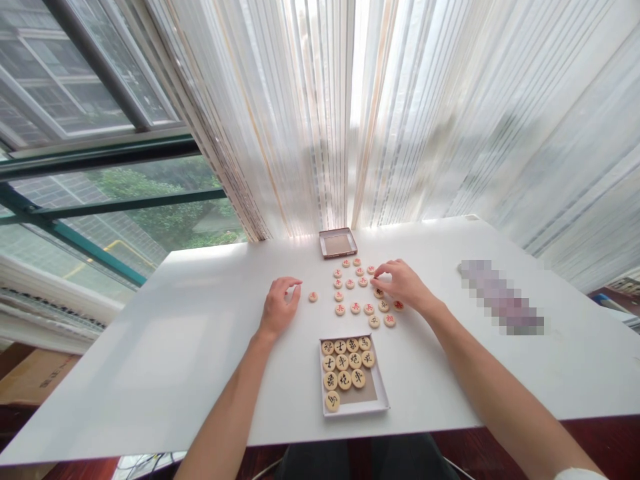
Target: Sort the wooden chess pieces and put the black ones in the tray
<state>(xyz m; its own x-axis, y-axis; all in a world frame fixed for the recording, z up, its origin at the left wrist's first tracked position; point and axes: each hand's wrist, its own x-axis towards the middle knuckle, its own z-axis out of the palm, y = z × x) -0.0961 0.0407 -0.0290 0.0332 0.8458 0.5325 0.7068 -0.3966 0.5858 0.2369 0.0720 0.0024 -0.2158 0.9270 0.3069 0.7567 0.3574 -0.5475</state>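
My left hand [283, 305] hovers over the white table with its fingers curved and a gap between thumb and forefinger; nothing is in it. Just to its right lies a lone red-marked Chinese chess piece [313, 297]. My right hand [403, 281] is at the right side of the loose pieces, thumb and fingertips pinched on a Chinese chess piece that they mostly hide. A black-marked piece [379, 293] lies right under those fingers. Nearer to me, a shallow open box [381, 395] holds several black-marked pieces in rows, with bare bottom showing at its lower right.
Several red-marked pieces [355, 308] lie spread in the middle of the table [200, 347]. Behind them is a shallow box lid [339, 254]. A pixelated purplish object [500, 297] lies at the right. Curtains [320, 133] hang along the far edge, beside a window [115, 200].
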